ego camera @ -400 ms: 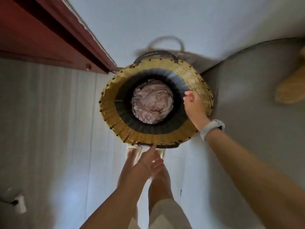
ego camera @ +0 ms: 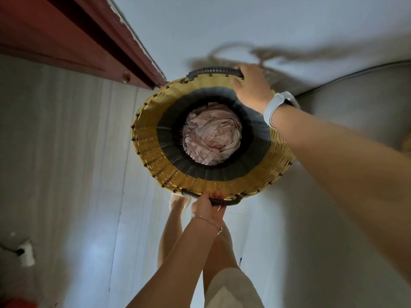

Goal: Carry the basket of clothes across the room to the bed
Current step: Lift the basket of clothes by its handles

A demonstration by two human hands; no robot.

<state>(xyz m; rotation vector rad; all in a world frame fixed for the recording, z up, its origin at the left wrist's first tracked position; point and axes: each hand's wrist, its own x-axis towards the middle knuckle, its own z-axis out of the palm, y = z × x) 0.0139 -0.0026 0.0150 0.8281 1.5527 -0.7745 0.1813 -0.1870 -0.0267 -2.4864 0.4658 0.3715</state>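
A round woven basket (ego camera: 155, 150), yellow at the rim and dark grey lower down, stands on the pale floor straight below me. Crumpled pink clothes (ego camera: 212, 136) fill its bottom. My left hand (ego camera: 208, 206) is closed around the dark near handle (ego camera: 224, 201). My right hand (ego camera: 252, 87), with a white watch on the wrist, wraps the right end of the dark far handle (ego camera: 213, 71). My bare legs show just behind the basket.
A red-brown wooden door frame (ego camera: 93, 38) runs diagonally at the upper left, close to the basket. A grey rounded piece of furniture (ego camera: 355, 103) sits at the right, with a dark cable along its top. The white wall is beyond the basket.
My right hand moved from the basket's right inner rim up to the far handle. My left hand went from open fingers near the rim to a grip on the near handle.
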